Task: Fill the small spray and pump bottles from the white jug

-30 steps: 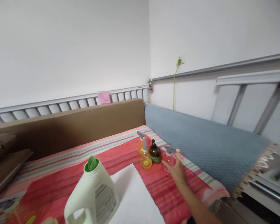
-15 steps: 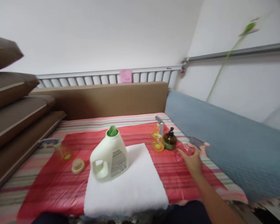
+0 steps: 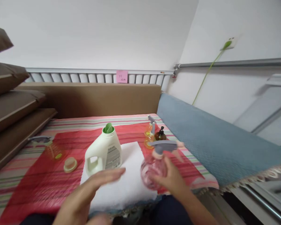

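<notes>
My right hand (image 3: 170, 178) is wrapped round a pink spray bottle (image 3: 152, 172) with a grey trigger head, held upright over the right edge of the white towel (image 3: 126, 187). My left hand (image 3: 91, 190) hovers over the towel's left part with fingers stretched and apart, holding nothing. Behind it, a cream detergent jug (image 3: 105, 153) stands on the towel, its green spout uncovered. Its pale cap (image 3: 70, 164) lies to the left on the red cloth. Farther left is a clear yellowish spray bottle (image 3: 53, 150) with a grey head.
Behind the pink bottle stand yellow spray bottles (image 3: 149, 142) and a dark brown pump bottle (image 3: 160, 134). Brown cushions (image 3: 16, 100) are stacked at the left. A brown backboard (image 3: 103, 100) runs across the back, and a blue-covered ledge (image 3: 213, 131) borders the right side.
My right hand has lifted the pink spray bottle and brought it left to the towel. My left hand has come into view from below. The camera view has shifted to the right.
</notes>
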Demonstrator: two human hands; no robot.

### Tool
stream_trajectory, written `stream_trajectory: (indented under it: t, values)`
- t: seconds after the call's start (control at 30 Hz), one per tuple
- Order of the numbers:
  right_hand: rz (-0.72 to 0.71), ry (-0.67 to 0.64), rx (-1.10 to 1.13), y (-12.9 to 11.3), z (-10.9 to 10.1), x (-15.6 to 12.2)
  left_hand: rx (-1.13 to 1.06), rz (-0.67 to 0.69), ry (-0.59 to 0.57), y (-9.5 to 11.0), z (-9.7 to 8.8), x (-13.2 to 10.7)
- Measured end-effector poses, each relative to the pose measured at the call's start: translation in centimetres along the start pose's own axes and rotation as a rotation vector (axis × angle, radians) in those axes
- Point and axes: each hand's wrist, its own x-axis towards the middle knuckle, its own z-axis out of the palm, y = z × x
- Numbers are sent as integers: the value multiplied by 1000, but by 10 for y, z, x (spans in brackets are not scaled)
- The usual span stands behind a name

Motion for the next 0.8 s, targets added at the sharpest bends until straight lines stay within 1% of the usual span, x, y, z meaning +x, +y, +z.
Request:
stream_trajectory:
  t: [0.07,0.13,0.17,0.23,0.27,0.33,0.43,0.5,0.57,0.6,0.63,0.67,0.7,0.73,0.8]
  values:
    - [-22,-259,139,-30,27,-22,42,-52,-74,8,16,17]
    - [-24,-456,251,-52,50,-38,53,-109,-150,15,27,25]
    - [-28,-529,291,-60,59,-43,21,-117,-197,17,29,26]
    - [-52,-634,354,-70,73,-50,-57,-133,-269,21,28,24]
    - [-71,-676,385,-73,79,-52,-84,-145,-291,21,25,22]
    - [-96,-750,449,-77,87,-54,-98,-175,-287,19,20,16]
    - [-75,-790,518,-74,99,-55,-121,-150,-221,13,15,13]
    - [-53,-757,620,-67,108,-55,-146,-103,-175,12,15,14]
    - [-29,-696,824,-57,118,-57,-155,-60,-141,13,16,16]
    - [7,-663,947,-50,123,-58,-154,-43,-128,14,17,17]
    - [71,-637,1067,-43,128,-59,-151,-28,-111,16,17,18]
    - [166,-641,1169,-36,133,-61,-149,-10,-88,17,17,20]
    - [280,-688,1249,-29,137,-63,-145,7,-62,17,16,20]
    - [391,-770,1308,-22,141,-65,-141,23,-40,18,15,21]
    - [538,-984,1370,-10,147,-68,-131,42,-30,18,11,22]
